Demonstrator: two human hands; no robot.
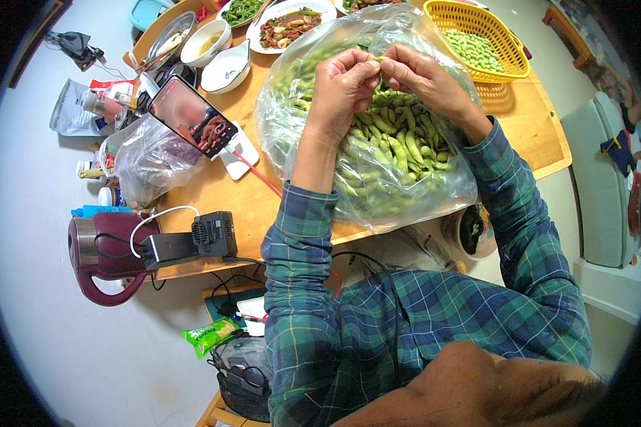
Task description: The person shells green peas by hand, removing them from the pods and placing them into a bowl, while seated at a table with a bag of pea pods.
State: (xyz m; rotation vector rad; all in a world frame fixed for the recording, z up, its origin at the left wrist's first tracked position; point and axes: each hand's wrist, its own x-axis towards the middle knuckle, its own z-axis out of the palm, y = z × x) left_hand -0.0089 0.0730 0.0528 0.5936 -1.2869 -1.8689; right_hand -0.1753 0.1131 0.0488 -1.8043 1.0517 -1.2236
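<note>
Between the fingertips of my left hand [347,88] and my right hand [419,77] is a small yellow-green soybean pod [379,59], pinched from both sides. Most of the pod is hidden by the fingers. Both hands are above a large clear plastic bag [286,128] that lies spread on the table. Many green soybean pods [400,141] fill the bag, some under its film and some exposed at its opening. A yellow plastic basket [515,57] holds shelled green beans [475,50] beyond my right hand.
A phone [192,115] leans on a white stand [243,155] with a red cable. Plates of food [328,12] and white bowls [227,66] stand at the back. A maroon electric kettle [112,240] and a power strip [171,250] are left; a bin [467,235] sits below the table edge.
</note>
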